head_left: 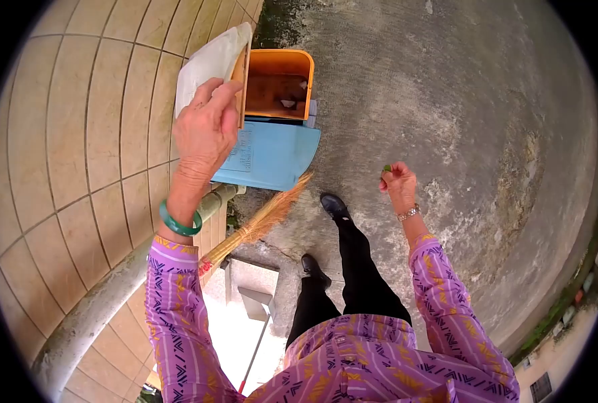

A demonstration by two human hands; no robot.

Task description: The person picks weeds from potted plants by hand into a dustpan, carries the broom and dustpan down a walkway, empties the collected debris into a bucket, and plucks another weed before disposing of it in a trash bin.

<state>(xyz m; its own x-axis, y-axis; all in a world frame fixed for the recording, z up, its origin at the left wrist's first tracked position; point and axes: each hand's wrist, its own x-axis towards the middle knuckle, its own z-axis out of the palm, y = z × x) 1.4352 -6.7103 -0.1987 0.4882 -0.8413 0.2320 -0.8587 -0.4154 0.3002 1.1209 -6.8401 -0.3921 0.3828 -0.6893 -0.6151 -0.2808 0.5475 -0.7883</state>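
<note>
My left hand (206,131) is raised at the edge of a tilted bin lid (208,64), its fingers curled at the rim. The lid is whitish on the outside with an orange-brown inner side. Beside it the orange bin (279,62) stands open, with a small pale scrap (287,103) inside. My right hand (400,185) is over the concrete, well to the right of the bin. Its fingers are pinched on a small green piece (387,168) that looks like a leaf.
A blue bin lid (272,158) lies flat next to the orange bin. A straw broom (262,218) leans by a metal pipe (104,292) along the tiled wall (71,134). A long-handled dustpan (254,301) is near my feet on the concrete ground (446,87).
</note>
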